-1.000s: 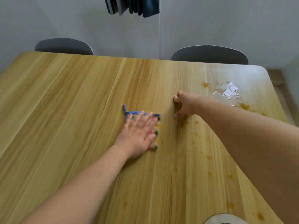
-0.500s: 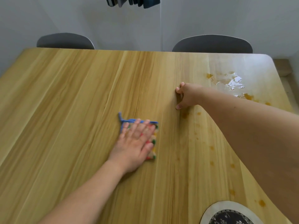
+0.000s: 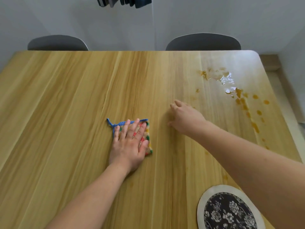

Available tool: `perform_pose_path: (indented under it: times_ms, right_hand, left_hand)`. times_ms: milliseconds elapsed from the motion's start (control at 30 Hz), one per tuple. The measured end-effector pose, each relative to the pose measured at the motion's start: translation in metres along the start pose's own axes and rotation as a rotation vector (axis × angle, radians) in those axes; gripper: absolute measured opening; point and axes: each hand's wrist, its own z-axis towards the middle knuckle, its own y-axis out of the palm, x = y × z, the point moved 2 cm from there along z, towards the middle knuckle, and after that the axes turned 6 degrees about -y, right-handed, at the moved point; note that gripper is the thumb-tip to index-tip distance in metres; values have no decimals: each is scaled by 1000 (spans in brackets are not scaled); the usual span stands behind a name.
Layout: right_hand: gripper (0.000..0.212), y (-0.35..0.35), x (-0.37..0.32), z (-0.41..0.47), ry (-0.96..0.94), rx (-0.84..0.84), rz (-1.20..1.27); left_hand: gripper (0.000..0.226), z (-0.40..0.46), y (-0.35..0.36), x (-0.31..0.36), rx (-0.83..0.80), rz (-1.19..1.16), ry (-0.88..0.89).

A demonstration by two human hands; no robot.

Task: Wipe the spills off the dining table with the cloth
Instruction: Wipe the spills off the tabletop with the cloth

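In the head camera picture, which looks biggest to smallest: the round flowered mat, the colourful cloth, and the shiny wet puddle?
1. Round flowered mat, though it lies nearest the camera and is partly cut off.
2. Cloth, partly hidden under the left hand.
3. Wet puddle, farthest away.

No words, labels, brands, numbers or signs can be read anywhere. The round mat (image 3: 231, 210) near the table's (image 3: 66, 96) near right edge carries only a white flower pattern on black — no lettering — and the cloth (image 3: 146, 139) shows only coloured dots and a blue border.
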Motion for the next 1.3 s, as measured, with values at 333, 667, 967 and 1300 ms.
perform_pose_path:
  times_ms: [333,667,967,1300]
  right_hand:
    - [132,53,-4,-109,129,-326,-216]
    - [139,56,-6,-102,170,-328,-164]
    - [132,50,-22,-93,250,-439,-269]
    - [121,48,-30,-86,240,-477,-349]
  left_hand:
    - [65,-3,-4,2,-32,20,8]
    - [61,-19,-3,36,-160,1,19]
    - [74,-70,-1,-8,-146,70,239]
    - [60,-115,9,41,-134,10,90]
